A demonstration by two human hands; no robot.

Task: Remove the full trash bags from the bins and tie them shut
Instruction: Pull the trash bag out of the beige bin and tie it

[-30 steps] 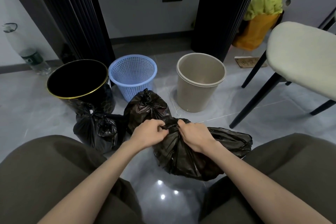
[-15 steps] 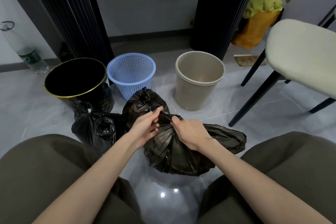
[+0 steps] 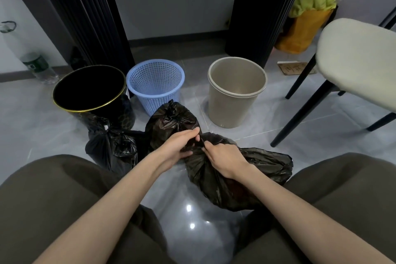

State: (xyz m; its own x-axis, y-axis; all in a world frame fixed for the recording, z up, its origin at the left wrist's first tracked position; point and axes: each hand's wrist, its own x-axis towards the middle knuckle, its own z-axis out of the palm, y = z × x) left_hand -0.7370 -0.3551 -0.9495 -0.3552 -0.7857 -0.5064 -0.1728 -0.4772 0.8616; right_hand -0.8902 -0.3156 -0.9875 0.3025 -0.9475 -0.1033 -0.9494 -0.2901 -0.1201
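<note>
Tying the third trash bag (image 3: 246, 180), slumped under and right of the right hand (image 3: 225, 158) curled round its neck, left hand (image 3: 177, 148) pinching the loose tail. Best cinched low against the contents, tail drawn fully through. Beyond the hands: black bin (image 3: 64, 100) too dark to read, beige bin (image 3: 231, 109) and blue basket (image 3: 154, 100) bare; knotted bag (image 3: 171, 122) just past the left hand, second knotted bag (image 3: 111, 148) left of it.

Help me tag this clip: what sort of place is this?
Likely a room in a home or small office: glossy tiled floor, a cushioned chair, a blue mesh bin and a beige bin.
</note>
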